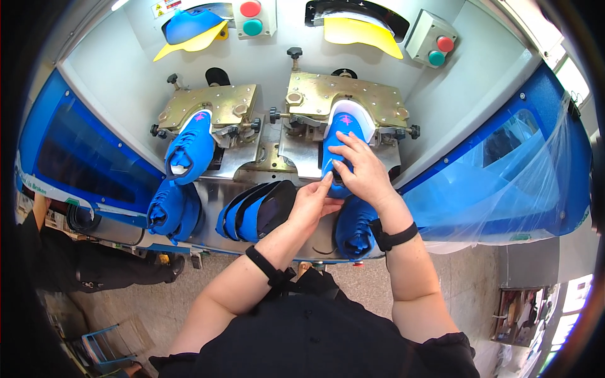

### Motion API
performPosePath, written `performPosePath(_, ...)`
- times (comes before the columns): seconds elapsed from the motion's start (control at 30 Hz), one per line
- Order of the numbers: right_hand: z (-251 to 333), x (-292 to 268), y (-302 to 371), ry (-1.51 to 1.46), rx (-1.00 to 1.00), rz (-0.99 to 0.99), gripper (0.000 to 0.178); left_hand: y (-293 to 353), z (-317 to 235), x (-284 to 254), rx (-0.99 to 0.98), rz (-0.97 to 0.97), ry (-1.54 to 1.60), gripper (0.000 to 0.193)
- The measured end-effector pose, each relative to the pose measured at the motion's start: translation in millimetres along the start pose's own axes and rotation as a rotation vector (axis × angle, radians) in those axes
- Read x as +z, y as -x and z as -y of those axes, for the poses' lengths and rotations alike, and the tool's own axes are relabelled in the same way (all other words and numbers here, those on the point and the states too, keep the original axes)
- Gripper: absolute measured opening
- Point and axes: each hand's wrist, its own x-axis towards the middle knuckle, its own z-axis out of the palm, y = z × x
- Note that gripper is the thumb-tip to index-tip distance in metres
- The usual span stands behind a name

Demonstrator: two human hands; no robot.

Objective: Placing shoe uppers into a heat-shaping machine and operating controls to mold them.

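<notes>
Right hand (pixel 362 169) splays on one blue fabric upper (pixel 331 140) of two seated at brassy metal clamps (pixel 315 91), left hand's (pixel 310 205) grip unclear; spare uppers (pixel 169 209) lie unloaded near steel ledge's (pixel 305 248) front edge.

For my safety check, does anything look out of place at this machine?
Yes: clear, wrinkled plastic film hangs loosely across the blue side panel on the right, drooping past its lower edge, perhaps leftover wrapping.

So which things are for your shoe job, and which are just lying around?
For the job:
left hand and right hand, at the blue shoe
gold-coloured metal plate around its far end
probably also the shoe in the left station and the blue-and-black pieces

Seemingly just around:
clear plastic sheet
cluttered shelf at right
</notes>
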Motion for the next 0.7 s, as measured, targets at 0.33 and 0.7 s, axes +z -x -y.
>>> performPosePath(0.33, 22, -4, -4, 0.140, 0.107, 0.061, 0.026, 11, -4, -16, -0.018, 0.063, -0.128, 0.058)
performPosePath(0.7, 121, 158, 55, -0.335, 0.397, 0.356, 0.034, 120, -45, -214, -0.181, 0.013, -0.483, 0.028)
